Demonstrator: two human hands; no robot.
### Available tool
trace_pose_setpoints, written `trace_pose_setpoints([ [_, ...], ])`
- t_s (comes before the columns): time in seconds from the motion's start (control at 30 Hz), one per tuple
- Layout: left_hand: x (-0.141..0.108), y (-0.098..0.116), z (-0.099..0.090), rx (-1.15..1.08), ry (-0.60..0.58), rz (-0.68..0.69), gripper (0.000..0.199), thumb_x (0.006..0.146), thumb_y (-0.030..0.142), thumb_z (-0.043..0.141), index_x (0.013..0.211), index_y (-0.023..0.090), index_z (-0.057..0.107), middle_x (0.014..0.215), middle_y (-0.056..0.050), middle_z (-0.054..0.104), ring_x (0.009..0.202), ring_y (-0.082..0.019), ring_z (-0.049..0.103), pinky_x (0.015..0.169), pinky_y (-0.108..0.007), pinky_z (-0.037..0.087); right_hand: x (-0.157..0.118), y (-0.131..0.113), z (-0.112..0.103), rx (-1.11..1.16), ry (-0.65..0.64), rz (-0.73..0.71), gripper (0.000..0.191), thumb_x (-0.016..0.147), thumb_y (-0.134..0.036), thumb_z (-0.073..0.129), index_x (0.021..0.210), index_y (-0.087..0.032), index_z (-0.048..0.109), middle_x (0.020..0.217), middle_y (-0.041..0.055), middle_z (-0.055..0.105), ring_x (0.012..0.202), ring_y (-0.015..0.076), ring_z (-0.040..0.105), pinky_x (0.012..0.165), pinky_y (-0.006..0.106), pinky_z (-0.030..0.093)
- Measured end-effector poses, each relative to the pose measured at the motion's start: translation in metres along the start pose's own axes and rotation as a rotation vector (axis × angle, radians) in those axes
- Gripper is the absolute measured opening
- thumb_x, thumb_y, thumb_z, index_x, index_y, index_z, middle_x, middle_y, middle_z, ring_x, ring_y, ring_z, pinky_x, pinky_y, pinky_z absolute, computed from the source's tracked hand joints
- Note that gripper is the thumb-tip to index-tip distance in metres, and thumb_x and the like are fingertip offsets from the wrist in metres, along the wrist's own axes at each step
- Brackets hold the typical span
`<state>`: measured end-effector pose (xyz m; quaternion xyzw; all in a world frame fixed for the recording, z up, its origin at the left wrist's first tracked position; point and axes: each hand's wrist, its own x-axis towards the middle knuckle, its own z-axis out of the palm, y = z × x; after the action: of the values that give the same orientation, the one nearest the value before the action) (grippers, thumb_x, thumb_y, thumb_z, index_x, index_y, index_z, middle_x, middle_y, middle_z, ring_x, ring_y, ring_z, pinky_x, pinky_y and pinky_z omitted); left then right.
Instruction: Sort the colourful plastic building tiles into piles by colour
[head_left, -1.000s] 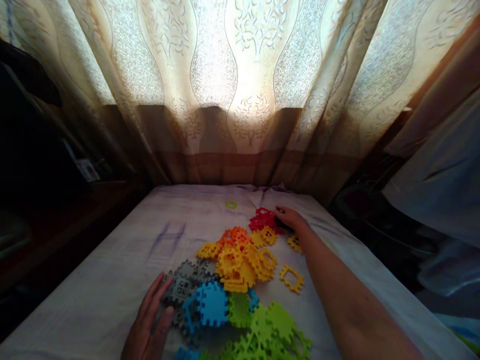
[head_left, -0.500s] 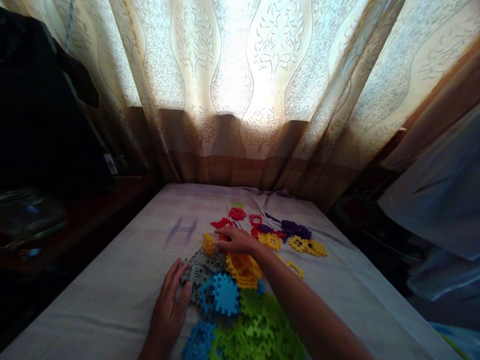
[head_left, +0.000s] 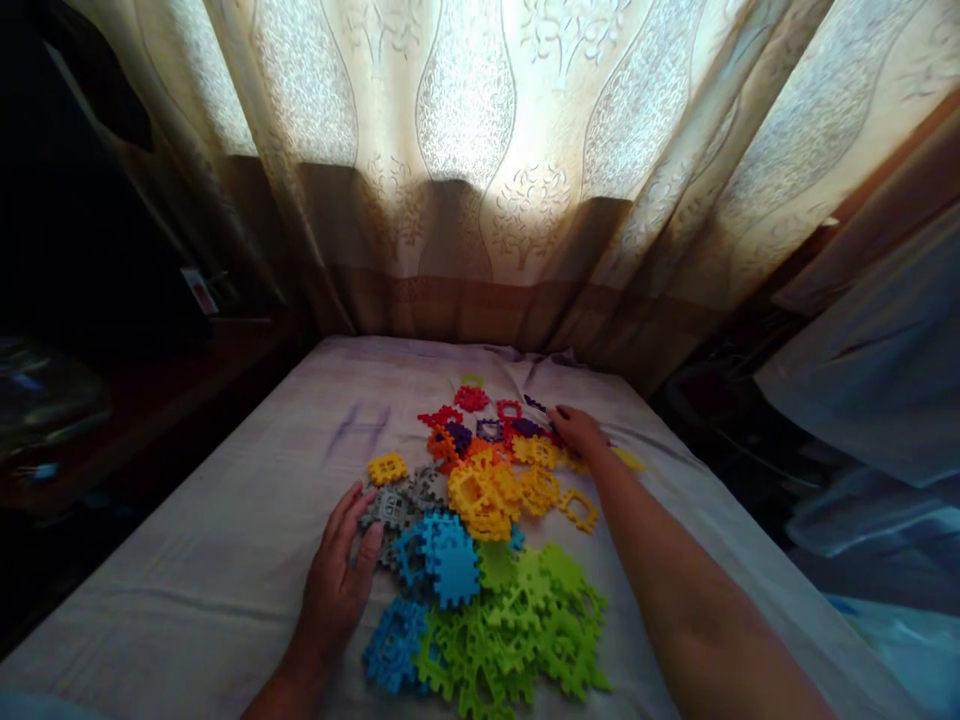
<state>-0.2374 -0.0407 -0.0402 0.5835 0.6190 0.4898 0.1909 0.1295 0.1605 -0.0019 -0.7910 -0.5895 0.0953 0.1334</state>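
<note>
My left hand point(head_left: 341, 565) rests open on the sheet, its fingers apart beside the grey toothed plastic pieces point(head_left: 386, 507). My right hand point(head_left: 579, 432) reaches to the far right of the pile, over the purple pieces. Its fingers are drawn together and pointing down; what they hold, if anything, is hidden under them. A thin purple piece point(head_left: 535, 403) lies just beyond the fingertips. To the left of that hand are red pieces point(head_left: 472, 398) and a square purple frame point(head_left: 490, 430). Yellow pieces point(head_left: 484, 500) are heaped mid-pile. Alone near my left fingertips sits a yellow piece point(head_left: 388, 468).
Blue pieces point(head_left: 454, 570) and a wide heap of green pieces point(head_left: 517, 635) lie nearest me. The pale sheet point(head_left: 225, 560) covers the table. A patterned curtain point(head_left: 465, 240) hangs behind it, and dark furniture point(head_left: 150, 400) stands on the left.
My right hand has moved from the orange and yellow pieces to the right, over the purple ones. The small yellow piece now lies flat farther left. The view has tilted down.
</note>
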Motion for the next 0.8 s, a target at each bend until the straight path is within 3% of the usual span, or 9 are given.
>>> trace_pose_setpoints([
  [0.1, 0.000, -0.005, 0.000, -0.016, -0.006, -0.017, 0.049, 0.088, 0.055, 0.045, 0.121, 0.023, 0.063, 0.144, -0.009, 0.050, 0.135, -0.024, 0.045, 0.114, -0.044, 0.034, -0.007, -0.036, 0.016, -0.014, -0.034, -0.033, 0.055, 0.087, -0.062, 0.044, 0.128, -0.030, 0.062, 0.135, 0.0105, 0.058, 0.124, 0.0344, 0.052, 0.101, 0.057, 0.037],
  [0.17, -0.001, -0.007, 0.001, -0.035, 0.022, -0.024, 0.050, 0.087, 0.057, 0.046, 0.118, 0.023, 0.064, 0.143, -0.009, 0.051, 0.134, -0.025, 0.046, 0.113, -0.045, 0.035, -0.016, -0.057, 0.022, -0.008, -0.074, -0.113, 0.056, 0.088, -0.062, 0.041, 0.126, -0.028, 0.064, 0.134, 0.0108, 0.059, 0.122, 0.0324, 0.053, 0.101, 0.051, 0.040],
  [0.3, -0.001, -0.009, 0.003, -0.073, 0.053, -0.043, 0.051, 0.086, 0.059, 0.045, 0.116, 0.023, 0.066, 0.141, -0.009, 0.053, 0.132, -0.026, 0.048, 0.111, -0.045, 0.038, -0.040, -0.090, 0.023, 0.039, -0.163, -0.347, 0.043, 0.086, -0.057, 0.050, 0.112, -0.030, 0.072, 0.121, 0.0033, 0.068, 0.112, 0.0244, 0.060, 0.095, 0.034, 0.045],
  [0.4, 0.000, -0.009, 0.003, -0.087, 0.057, -0.054, 0.051, 0.086, 0.059, 0.046, 0.115, 0.023, 0.066, 0.141, -0.009, 0.054, 0.132, -0.026, 0.048, 0.111, -0.046, 0.039, -0.052, -0.116, 0.019, 0.144, -0.229, -0.635, 0.038, 0.084, -0.054, 0.057, 0.113, -0.033, 0.071, 0.116, -0.0018, 0.070, 0.108, 0.0208, 0.062, 0.094, 0.029, 0.045],
  [0.47, 0.000, -0.008, 0.003, -0.090, 0.062, -0.059, 0.051, 0.086, 0.059, 0.046, 0.116, 0.023, 0.066, 0.141, -0.009, 0.053, 0.132, -0.027, 0.048, 0.111, -0.047, 0.038, -0.049, -0.131, 0.014, 0.209, -0.236, -0.701, 0.035, 0.085, -0.051, 0.056, 0.111, -0.033, 0.072, 0.113, -0.0029, 0.071, 0.106, 0.0192, 0.063, 0.094, 0.027, 0.045],
  [0.57, -0.001, -0.009, 0.003, -0.095, 0.064, -0.068, 0.051, 0.086, 0.059, 0.046, 0.117, 0.023, 0.066, 0.141, -0.010, 0.053, 0.132, -0.027, 0.048, 0.111, -0.048, 0.039, -0.027, -0.136, 0.008, 0.166, -0.110, -0.437, 0.034, 0.090, -0.040, 0.051, 0.117, -0.032, 0.069, 0.121, -0.0003, 0.068, 0.113, 0.0205, 0.060, 0.099, 0.030, 0.043],
  [0.67, -0.002, -0.014, 0.006, -0.098, 0.054, -0.055, 0.050, 0.087, 0.057, 0.046, 0.118, 0.024, 0.065, 0.141, -0.009, 0.053, 0.133, -0.027, 0.047, 0.112, -0.047, 0.038, 0.001, -0.117, 0.010, 0.081, -0.024, -0.197, 0.043, 0.086, -0.023, 0.050, 0.128, -0.028, 0.062, 0.128, 0.0097, 0.063, 0.121, 0.0277, 0.056, 0.101, 0.043, 0.042],
  [0.8, -0.005, -0.019, 0.008, -0.088, 0.051, -0.034, 0.045, 0.090, 0.051, 0.045, 0.121, 0.024, 0.064, 0.144, -0.008, 0.050, 0.136, -0.025, 0.044, 0.113, -0.045, 0.035, 0.023, -0.085, 0.020, 0.012, -0.036, -0.109, 0.043, 0.078, -0.016, 0.056, 0.118, -0.023, 0.068, 0.121, 0.0143, 0.066, 0.116, 0.0301, 0.059, 0.097, 0.041, 0.045],
])
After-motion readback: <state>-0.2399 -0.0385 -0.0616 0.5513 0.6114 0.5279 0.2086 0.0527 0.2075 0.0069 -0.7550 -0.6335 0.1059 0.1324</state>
